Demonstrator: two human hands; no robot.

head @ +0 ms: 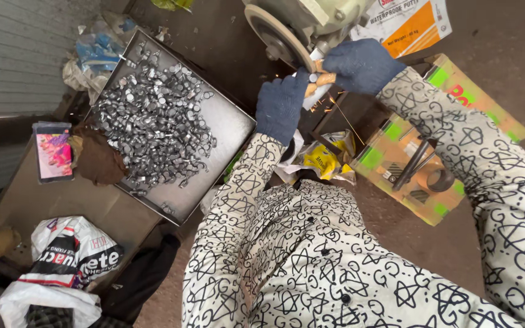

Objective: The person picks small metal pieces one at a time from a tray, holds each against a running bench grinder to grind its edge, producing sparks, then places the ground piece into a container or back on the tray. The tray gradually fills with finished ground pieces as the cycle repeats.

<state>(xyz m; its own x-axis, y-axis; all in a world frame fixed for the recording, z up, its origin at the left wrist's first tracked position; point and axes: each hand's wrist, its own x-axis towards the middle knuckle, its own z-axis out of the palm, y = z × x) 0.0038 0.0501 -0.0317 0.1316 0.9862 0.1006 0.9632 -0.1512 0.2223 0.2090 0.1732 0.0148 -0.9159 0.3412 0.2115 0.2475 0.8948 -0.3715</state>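
Dark concrete floor (214,30), corrugated grey wall (13,54) at far left. Left hand (281,104) and right hand (360,64), blue-gloved, grips pinching one small metal piece (316,78) against grinding wheel (277,36), sparks falling. Left: steel tray (226,127) of metal pieces upon table (80,206), phone (53,152) beside. Right: printed cardboard box (396,164).

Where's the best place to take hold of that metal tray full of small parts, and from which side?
Take the metal tray by its raised rim at the near right corner, coming from the person's side. That corner is bare sheet, while the small metal parts heap toward the far left. A dark cloth and a phone crowd the left edge. Lift level; it looks heavy.
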